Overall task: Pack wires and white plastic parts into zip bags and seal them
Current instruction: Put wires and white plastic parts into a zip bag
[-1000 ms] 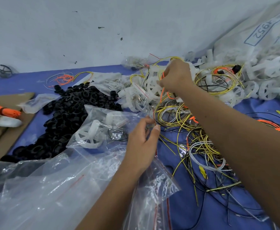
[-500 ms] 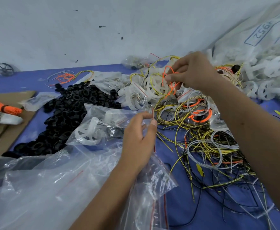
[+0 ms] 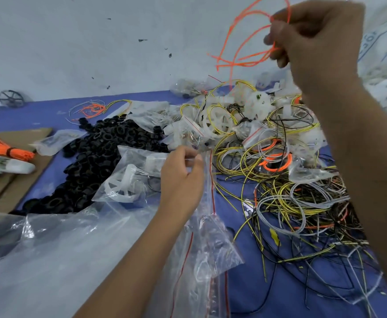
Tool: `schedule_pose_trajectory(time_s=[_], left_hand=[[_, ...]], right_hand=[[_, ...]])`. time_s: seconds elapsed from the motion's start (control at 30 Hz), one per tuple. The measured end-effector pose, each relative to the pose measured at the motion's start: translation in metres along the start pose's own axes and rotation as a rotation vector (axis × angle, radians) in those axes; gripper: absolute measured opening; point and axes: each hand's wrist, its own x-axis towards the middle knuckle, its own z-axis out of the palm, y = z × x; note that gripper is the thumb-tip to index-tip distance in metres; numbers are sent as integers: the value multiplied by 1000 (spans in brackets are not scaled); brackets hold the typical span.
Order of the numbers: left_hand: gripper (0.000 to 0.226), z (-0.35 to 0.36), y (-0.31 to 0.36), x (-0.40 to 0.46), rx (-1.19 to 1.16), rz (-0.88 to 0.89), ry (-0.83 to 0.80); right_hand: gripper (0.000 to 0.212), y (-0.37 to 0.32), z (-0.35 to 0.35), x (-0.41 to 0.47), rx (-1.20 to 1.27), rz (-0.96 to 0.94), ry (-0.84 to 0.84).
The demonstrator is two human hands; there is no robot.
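blue cloth (image 3: 50, 115) is meeting pale wall (image 3: 73, 42); right hand (image 3: 314, 40) is pinching orange wire (image 3: 245, 42) upper right, left hand (image 3: 181, 180) is pinching zip bag (image 3: 130, 180) centre.

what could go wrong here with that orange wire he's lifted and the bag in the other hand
The orange wire hangs in loose loops from the right hand; its ends may spring out or miss the opening. The left hand alone pinches the zip bag at its mouth, so the mouth may sag closed.

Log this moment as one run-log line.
right hand: holds orange wires raised above pile | left hand: pinches zip bag mouth | bag: holds white part, unsealed | next: likely wires into bag
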Motion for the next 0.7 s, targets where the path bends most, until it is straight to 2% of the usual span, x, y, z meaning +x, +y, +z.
schedule_pose_trajectory(time_s=[0.13,0.23,0.33,0.4,0.47,0.57,0.63,0.7], left_hand=[[20,-2,-19,-11,-267,-151,52],[33,-4,-21,-18,-498,-229,28],[62,-13,-16,-18,-804,-383,-114],[72,-21,-16,-16,-732,-426,-236],[61,-23,-18,-17,-525,-379,-349],[30,-19,-22,-22,-344,-250,-460],[28,-17,-24,-24,-341,-234,-497],[32,-15,-25,-23,-363,-239,-444]], right_hand=[[7,-5,-1,-21,254,287,-246],[11,13,20,-74,371,534,-301],[11,34,34,-128,288,626,-520],[10,45,37,-149,215,655,-657],[11,51,40,-160,250,712,-634],[10,53,45,-164,382,742,-443],[6,53,49,-166,462,741,-342],[5,52,54,-171,469,717,-257]])
